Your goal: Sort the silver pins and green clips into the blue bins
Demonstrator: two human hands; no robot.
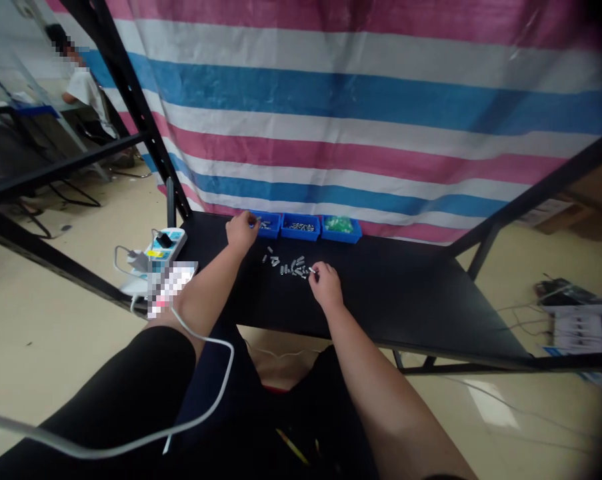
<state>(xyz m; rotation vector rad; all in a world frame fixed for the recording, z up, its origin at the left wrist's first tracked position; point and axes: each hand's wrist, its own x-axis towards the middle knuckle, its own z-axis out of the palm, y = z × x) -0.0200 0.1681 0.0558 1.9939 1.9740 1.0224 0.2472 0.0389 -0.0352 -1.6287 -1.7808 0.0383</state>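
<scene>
My left hand [241, 232] is at the left end of a row of blue bins, its fingers closed at the edge of the left blue bin [268, 233], which has small metallic-looking pieces in it. What those fingers hold, if anything, is too small to make out. Over the right side of a loose pile of small clear or silvery pieces [295, 268], my right hand [327, 285] pinches a small whitish piece [313, 271]. A few more pieces [275, 261] lie scattered left of the pile, on the black tabletop [381, 293].
The middle blue bin [301, 235] has small silvery parts; the right blue bin [341, 238] has green-and-clear pieces. A power strip [168, 245] and a blurred-out device [173, 283] lie at left. A white cable [221, 387] crosses my left arm. Behind hangs a striped sheet [331, 100]. A person [85, 90] sits far left.
</scene>
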